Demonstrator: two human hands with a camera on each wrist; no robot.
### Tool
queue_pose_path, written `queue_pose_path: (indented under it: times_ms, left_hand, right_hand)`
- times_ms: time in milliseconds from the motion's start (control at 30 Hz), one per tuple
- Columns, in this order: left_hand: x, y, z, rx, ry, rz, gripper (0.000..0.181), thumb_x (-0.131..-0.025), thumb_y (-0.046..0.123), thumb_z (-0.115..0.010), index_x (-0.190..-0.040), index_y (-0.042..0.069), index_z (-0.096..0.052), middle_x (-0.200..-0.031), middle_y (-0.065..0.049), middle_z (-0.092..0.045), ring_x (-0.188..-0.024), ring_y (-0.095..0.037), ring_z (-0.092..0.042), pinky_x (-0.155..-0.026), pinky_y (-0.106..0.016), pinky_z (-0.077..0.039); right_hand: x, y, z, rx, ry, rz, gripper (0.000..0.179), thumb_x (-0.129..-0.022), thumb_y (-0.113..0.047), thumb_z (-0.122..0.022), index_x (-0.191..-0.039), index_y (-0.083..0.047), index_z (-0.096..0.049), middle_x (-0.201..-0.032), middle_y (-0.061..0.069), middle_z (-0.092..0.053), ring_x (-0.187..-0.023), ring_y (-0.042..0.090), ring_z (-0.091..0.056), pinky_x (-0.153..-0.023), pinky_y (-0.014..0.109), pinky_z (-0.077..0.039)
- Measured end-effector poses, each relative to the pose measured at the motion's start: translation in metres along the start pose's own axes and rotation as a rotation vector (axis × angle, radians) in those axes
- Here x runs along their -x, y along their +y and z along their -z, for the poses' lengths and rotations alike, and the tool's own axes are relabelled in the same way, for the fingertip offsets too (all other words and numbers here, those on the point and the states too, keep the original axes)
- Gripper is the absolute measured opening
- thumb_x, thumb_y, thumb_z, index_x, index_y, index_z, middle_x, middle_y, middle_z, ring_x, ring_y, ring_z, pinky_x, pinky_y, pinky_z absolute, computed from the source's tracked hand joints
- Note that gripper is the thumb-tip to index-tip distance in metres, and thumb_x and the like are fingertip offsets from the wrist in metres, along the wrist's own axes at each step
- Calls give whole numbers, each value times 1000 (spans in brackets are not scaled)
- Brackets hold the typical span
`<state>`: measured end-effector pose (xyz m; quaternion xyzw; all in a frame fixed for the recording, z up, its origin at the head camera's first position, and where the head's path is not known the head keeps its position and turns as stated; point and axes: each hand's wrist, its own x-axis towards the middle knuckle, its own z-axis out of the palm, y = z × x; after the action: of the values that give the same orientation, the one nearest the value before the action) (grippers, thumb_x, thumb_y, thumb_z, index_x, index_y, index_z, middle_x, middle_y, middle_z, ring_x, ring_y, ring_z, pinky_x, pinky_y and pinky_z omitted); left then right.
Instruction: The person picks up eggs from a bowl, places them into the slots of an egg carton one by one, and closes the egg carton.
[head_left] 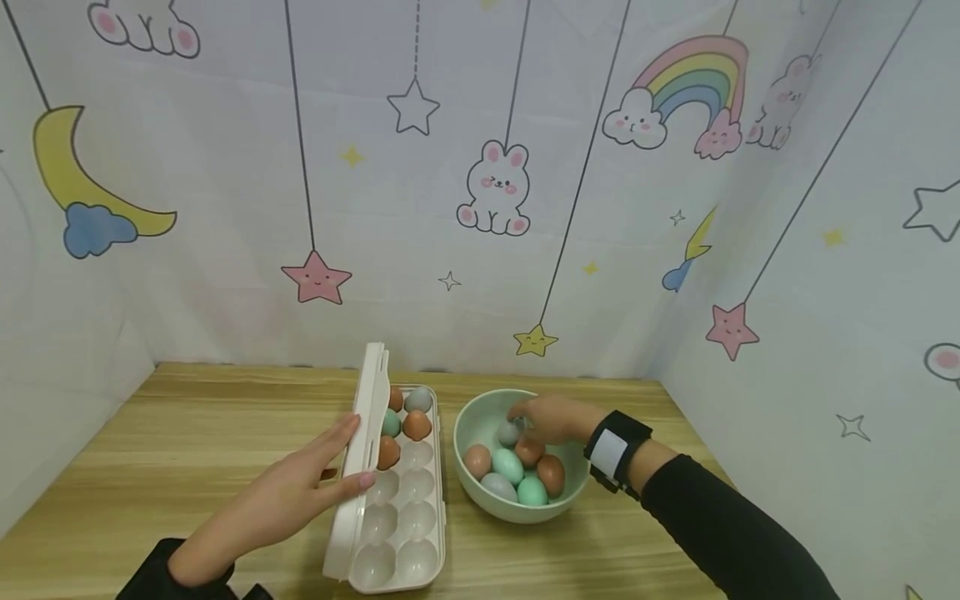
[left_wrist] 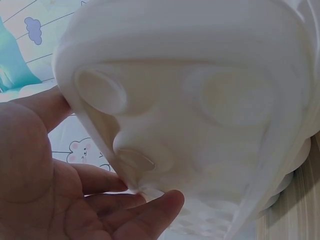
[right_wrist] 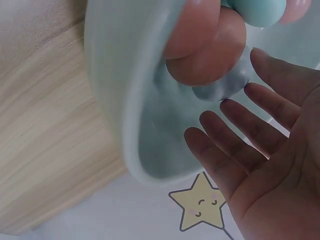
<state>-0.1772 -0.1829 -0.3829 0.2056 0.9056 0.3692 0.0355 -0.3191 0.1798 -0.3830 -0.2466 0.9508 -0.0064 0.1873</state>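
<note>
The left hand (head_left: pixel 300 479) holds the raised lid (head_left: pixel 367 450) of a white egg carton (head_left: pixel 416 523), its thumb and fingers at the lid's edge. In the left wrist view, the fingers (left_wrist: pixel 155 212) lie against that lid (left_wrist: pixel 175 120). Inside the carton's far end sit brown, grey and green eggs (head_left: pixel 417 425). The right hand (head_left: pixel 558 418) reaches over the far side of a pale green bowl (head_left: pixel 480 500) of eggs. Its thumb and fingertips are right at a grey egg (right_wrist: pixel 220 87), the fingers extended. Beside that egg lies a brown egg (right_wrist: pixel 210 52).
More eggs (head_left: pixel 507 467) in brown, green and grey fill the front of the bowl. Carton and bowl stand side by side on a wood-grain table (head_left: pixel 247 433). A printed cloth wall (head_left: pixel 405 208) with stars and rabbits borders the table's back and sides.
</note>
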Motion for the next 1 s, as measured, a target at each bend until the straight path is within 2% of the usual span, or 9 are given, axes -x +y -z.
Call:
queue_pose_path:
  times_ms: [233, 300, 433, 533, 667, 800, 1000]
  left_hand:
    - [0, 0, 0, -2, 0, -3, 86, -90, 59, -53, -152, 9, -18, -157, -18, -16, -115, -32, -53, -87, -51, -53]
    - [0, 0, -1, 0, 1, -8, 86, -90, 58, -53, -151, 9, -18, -157, -18, -16, -116, -32, -51, -88, -50, -53]
    - [0, 2, -1, -3, 1, -8, 86, -90, 58, -53, -151, 8, -19, -156, -19, -16, -115, -32, -52, -88, -51, -53]
    - [0, 3, 0, -9, 2, -2, 86, -90, 58, -53, -151, 8, -19, -156, -19, -17, -112, -31, -55, -87, -52, -53]
    - [0, 3, 0, -18, 3, -5, 87, -90, 59, -53, -151, 8, -19, -156, -19, -17, -115, -32, -52, -89, -52, -52]
    - [-1, 3, -1, -23, -1, -3, 88, -89, 60, -53, -152, 9, -19, -157, -18, -17, -117, -32, -51, -89, -52, -52]
    - [-1, 2, -1, -28, -2, -3, 86, -90, 59, -53, -152, 9, -19, -157, -18, -17, -116, -32, -51, -89, -52, -52]
  right_hand:
    - [-7, -7, 1, 79, -31, 3, 43, -93, -21, -57, -136, -18, -52, -131, 3, -58, -119, 21, -48, -106, 45, -39]
    - [-9, -9, 1, 115, -45, 5, 43, -93, -22, -58, -136, -18, -52, -127, 2, -60, -114, 19, -51, -104, 44, -41]
    - [-14, -13, -1, 173, -75, 2, 54, -85, -20, -67, -136, -21, -52, -120, 0, -62, -101, 15, -53, -102, 42, -43]
    - [-19, -13, -3, 161, -96, -9, 53, -86, -20, -67, -137, -24, -52, -126, 0, -60, -109, 16, -51, -106, 44, -39]
    - [-27, -9, -13, 138, -91, -10, 41, -95, -26, -58, -135, -28, -53, -134, 0, -56, -125, 20, -42, -110, 46, -33]
    - [-32, -8, -19, 175, -61, 14, 38, -95, -29, -57, -133, -32, -55, -131, 1, -55, -121, 21, -45, -108, 49, -35]
    - [-28, -21, -9, 213, -56, 48, 37, -92, -22, -62, -129, -24, -59, -124, 3, -59, -113, 19, -51, -104, 43, -42]
